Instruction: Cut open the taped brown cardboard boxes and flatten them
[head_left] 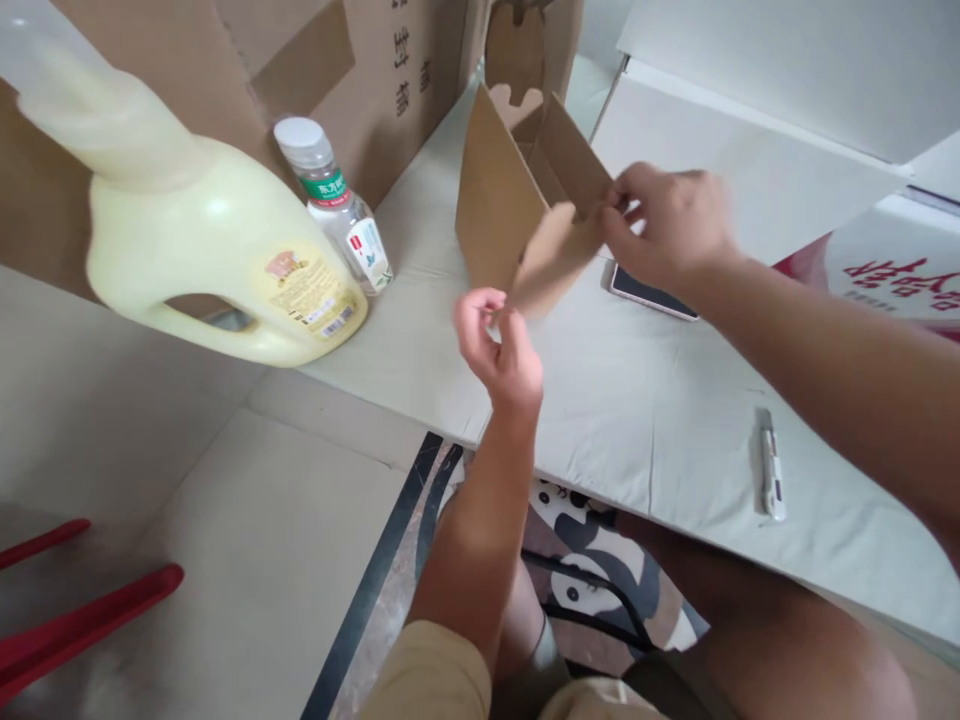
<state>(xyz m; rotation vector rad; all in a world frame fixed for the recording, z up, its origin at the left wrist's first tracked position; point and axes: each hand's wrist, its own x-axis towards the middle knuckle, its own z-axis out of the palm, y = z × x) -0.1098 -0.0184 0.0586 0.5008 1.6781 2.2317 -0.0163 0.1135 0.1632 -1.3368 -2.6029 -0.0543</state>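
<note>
A small brown cardboard box (499, 200) stands on the covered table, its top open toward me. My right hand (671, 220) pinches the upper right edge of the box, where a side panel and the near end flap meet. At the near left corner, my left hand (502, 345) has thumb and fingers closed at the edge of the end flap (555, 255). That flap is slightly blurred. Part of the box's inside shows between its walls.
Left of the box stand a plastic drink bottle (341, 205) and a large pale yellow jug (217, 230). Behind is a big carton (315, 60). A phone (652, 293) lies by my right wrist, and a white box cutter (771, 465) rests near the table's front edge.
</note>
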